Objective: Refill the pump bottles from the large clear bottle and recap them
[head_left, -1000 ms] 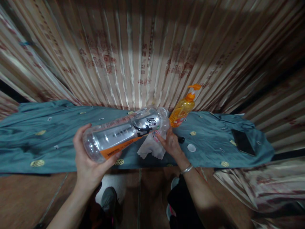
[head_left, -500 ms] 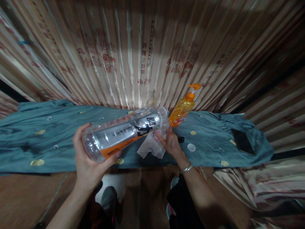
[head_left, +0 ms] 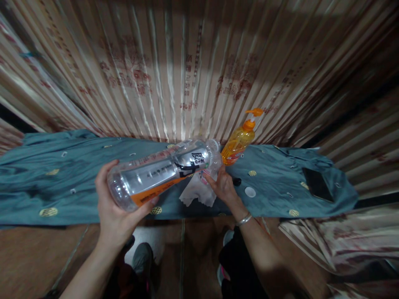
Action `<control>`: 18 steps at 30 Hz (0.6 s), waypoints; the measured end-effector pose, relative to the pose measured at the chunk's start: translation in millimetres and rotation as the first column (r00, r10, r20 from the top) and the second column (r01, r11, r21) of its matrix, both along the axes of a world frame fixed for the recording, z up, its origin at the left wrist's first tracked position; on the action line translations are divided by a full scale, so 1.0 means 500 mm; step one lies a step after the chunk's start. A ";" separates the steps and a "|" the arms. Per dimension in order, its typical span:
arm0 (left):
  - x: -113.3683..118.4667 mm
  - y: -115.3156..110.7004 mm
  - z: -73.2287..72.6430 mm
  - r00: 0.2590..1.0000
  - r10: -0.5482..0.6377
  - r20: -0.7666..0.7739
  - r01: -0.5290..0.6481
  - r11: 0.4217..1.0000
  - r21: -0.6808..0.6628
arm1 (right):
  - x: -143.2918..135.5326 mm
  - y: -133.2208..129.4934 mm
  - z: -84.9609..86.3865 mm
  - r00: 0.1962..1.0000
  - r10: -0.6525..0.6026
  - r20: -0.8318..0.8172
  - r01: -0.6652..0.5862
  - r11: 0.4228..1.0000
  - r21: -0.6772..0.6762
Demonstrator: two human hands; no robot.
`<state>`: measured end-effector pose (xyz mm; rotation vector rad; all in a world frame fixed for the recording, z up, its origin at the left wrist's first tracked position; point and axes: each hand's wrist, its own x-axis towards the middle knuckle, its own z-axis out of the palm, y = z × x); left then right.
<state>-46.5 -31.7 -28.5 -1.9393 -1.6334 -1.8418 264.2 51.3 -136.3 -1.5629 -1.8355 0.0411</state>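
Note:
A large clear plastic bottle (head_left: pixel 156 176) with a silver and orange label lies tilted across the middle, its neck up and to the right. My left hand (head_left: pixel 116 211) is wrapped round its base end. My right hand (head_left: pixel 225 185) is at the neck end, fingers bent; what they hold is partly hidden by the bottle. Below the neck a white crumpled tissue (head_left: pixel 199 192) shows. Just behind my right hand stands an orange pump bottle (head_left: pixel 238 143). A white round disc (head_left: pixel 250 192) and a small black object (head_left: pixel 237 182) lie to the right of my right hand.
A green patterned cloth (head_left: pixel 81 174) covers the long narrow surface. On its right part lies a dark phone (head_left: pixel 318 185). Pleated beige curtains (head_left: pixel 168 74) hang behind and at the right. Below are a tiled floor (head_left: pixel 168 257) and shoes.

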 end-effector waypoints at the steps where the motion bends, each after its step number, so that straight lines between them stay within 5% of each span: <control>1: 0.000 0.000 0.000 1.000 0.002 -0.002 -0.002 1.000 0.003 | 0.000 0.000 0.000 1.000 -0.002 -0.006 0.002 1.000 0.000; 18: 0.000 0.002 0.002 0.999 -0.040 -0.006 0.040 0.999 0.022 | -0.003 -0.002 0.009 1.000 -0.006 -0.003 0.006 0.999 -0.039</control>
